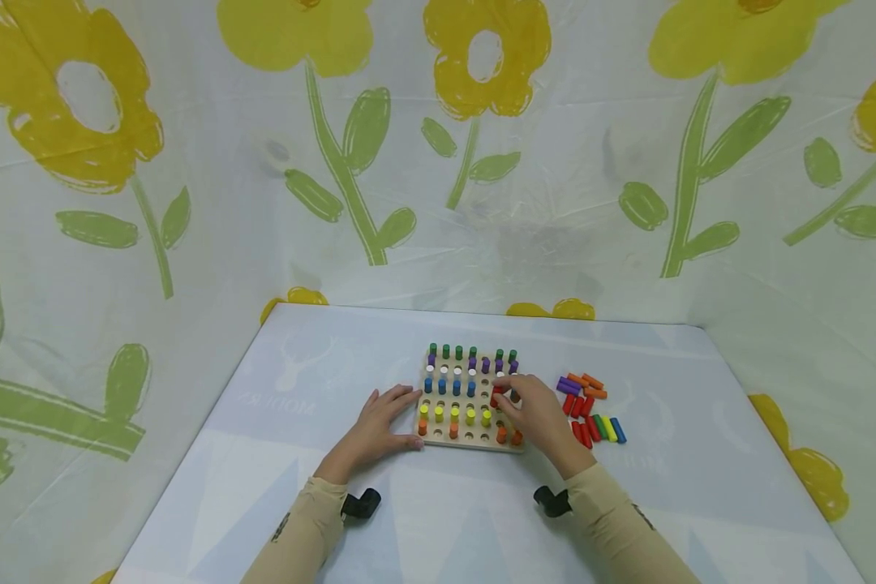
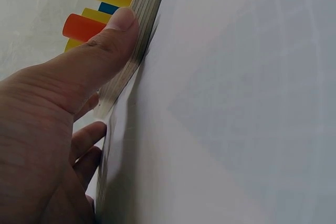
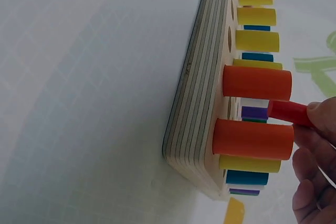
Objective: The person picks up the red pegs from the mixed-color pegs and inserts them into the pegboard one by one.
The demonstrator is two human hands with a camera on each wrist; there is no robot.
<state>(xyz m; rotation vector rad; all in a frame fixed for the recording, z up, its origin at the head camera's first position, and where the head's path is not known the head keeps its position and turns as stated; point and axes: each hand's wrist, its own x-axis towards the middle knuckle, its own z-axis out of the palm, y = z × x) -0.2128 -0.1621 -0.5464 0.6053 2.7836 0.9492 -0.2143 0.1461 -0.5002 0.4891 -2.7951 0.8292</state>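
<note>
A wooden pegboard (image 1: 473, 445) lies on the table, with rows of green, purple, white, blue, yellow and orange pegs standing in it. My left hand (image 1: 380, 422) rests at its left side; in the left wrist view the thumb (image 2: 107, 38) touches the board's near edge, with the fingers loosely bent. Between thumb and fingers my right hand (image 1: 543, 412) pinches a red peg (image 3: 287, 112) over the right part of the board. In the right wrist view that peg is tilted and apart from the orange pegs (image 3: 254, 139). Whether it meets a hole is hidden.
Loose pegs lie on the table right of the board: purple (image 1: 568, 386), orange (image 1: 594, 381), several red (image 1: 578, 405), and a green, a yellow and a blue one (image 1: 618, 430). A flower-patterned curtain (image 1: 482, 243) stands behind the table (image 1: 321, 349).
</note>
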